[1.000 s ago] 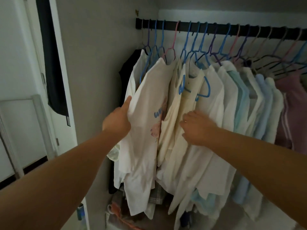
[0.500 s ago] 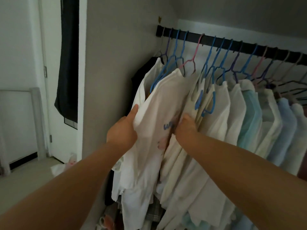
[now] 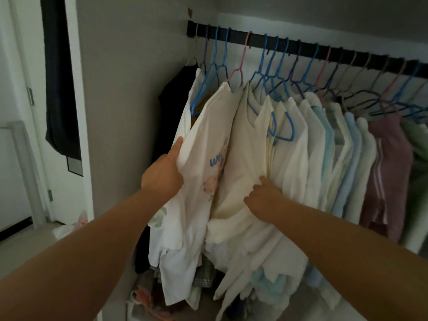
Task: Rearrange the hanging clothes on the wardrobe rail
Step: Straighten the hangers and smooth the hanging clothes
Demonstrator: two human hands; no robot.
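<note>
A black rail (image 3: 301, 46) runs across the top of the wardrobe with several blue, pink and purple hangers. Pale shirts hang packed together on it. My left hand (image 3: 164, 172) grips the left edge of a white printed T-shirt (image 3: 199, 163) on a pink hanger. My right hand (image 3: 264, 200) pinches the fabric of the cream T-shirt (image 3: 245, 154) just to its right, fingers curled into the cloth. Light blue shirts (image 3: 349, 154) and a mauve top (image 3: 389, 172) hang further right.
A black garment (image 3: 171, 107) hangs at the rail's far left against the grey side wall (image 3: 129, 89). A dark cloth (image 3: 60, 89) hangs by the white door frame. Folded clothes (image 3: 206, 274) are piled low in the wardrobe.
My right hand has moved from between the printed shirt and the cream one to the cream shirt's right side, lower down. My left hand keeps its hold on the printed shirt.
</note>
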